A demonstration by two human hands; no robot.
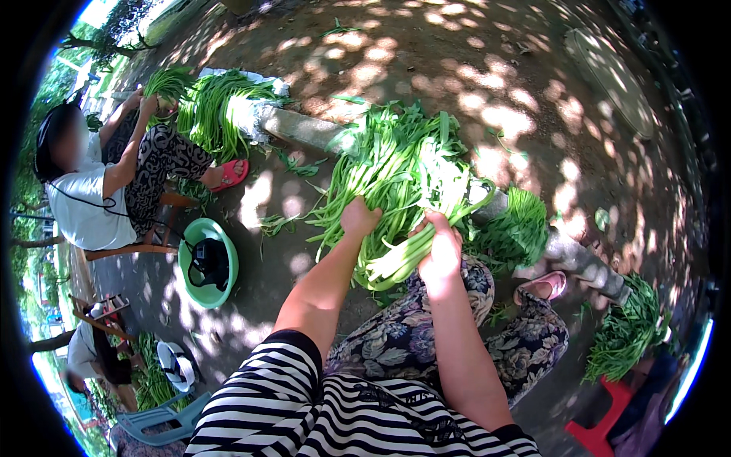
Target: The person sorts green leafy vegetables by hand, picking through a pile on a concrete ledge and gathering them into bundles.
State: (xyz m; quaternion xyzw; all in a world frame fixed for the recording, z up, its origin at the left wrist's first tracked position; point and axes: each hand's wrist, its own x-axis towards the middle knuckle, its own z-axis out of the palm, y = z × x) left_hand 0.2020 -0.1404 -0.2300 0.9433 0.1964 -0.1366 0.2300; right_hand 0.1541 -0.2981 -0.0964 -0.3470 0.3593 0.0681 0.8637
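Note:
In front of me lies a big heap of long-stemmed leafy greens (381, 148), which look like water spinach. My right hand (442, 250) is closed around a bunch of stems (397, 263), their pale ends pointing toward my lap on the left. On the heap's near left side, my left hand (361, 218) has its fingers curled among the stems; the fingertips are hidden by the greens. Both forearms reach forward over my flowered trousers.
A concrete curb (301, 129) runs under the heap, with a leafy bundle (514, 228) and another pile of greens (624, 327) to the right. At left, a seated person (95, 186) holds greens near a green basin (207, 295). A red stool (601, 423) stands lower right.

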